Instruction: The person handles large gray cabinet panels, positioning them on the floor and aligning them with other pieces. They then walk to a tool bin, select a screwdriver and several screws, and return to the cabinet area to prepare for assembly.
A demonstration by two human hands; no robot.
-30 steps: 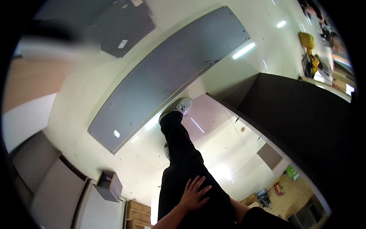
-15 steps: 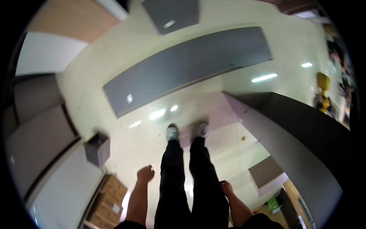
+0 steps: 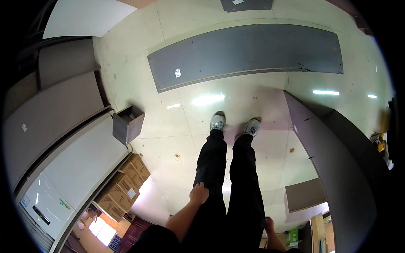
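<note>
My left hand (image 3: pixel 199 194) hangs in front of my left thigh, its fingers curled in with nothing showing in them. Beside my right thigh is my right hand (image 3: pixel 269 224), its fingers mostly hidden. Neither hand is seen touching any furniture. On the floor ahead of my feet lies a long dark grey board (image 3: pixel 249 50) with a small white label near its left end. A tall grey panel (image 3: pixel 333 156), part of a larger dark piece, stands to my right.
A small open grey box (image 3: pixel 128 126) sits on the floor at the left, by a white-surfaced board (image 3: pixel 84 160). Stacked brown cartons (image 3: pixel 122 187) are at lower left. A grey block-shaped unit (image 3: pixel 306 195) stands at lower right, near a green box (image 3: pixel 293 237). Another grey board (image 3: pixel 247 4) lies far ahead.
The view has shifted, so the floor boards and my feet appear farther right. My left hand has swung inward across my left thigh. My right hand sits lower in view.
</note>
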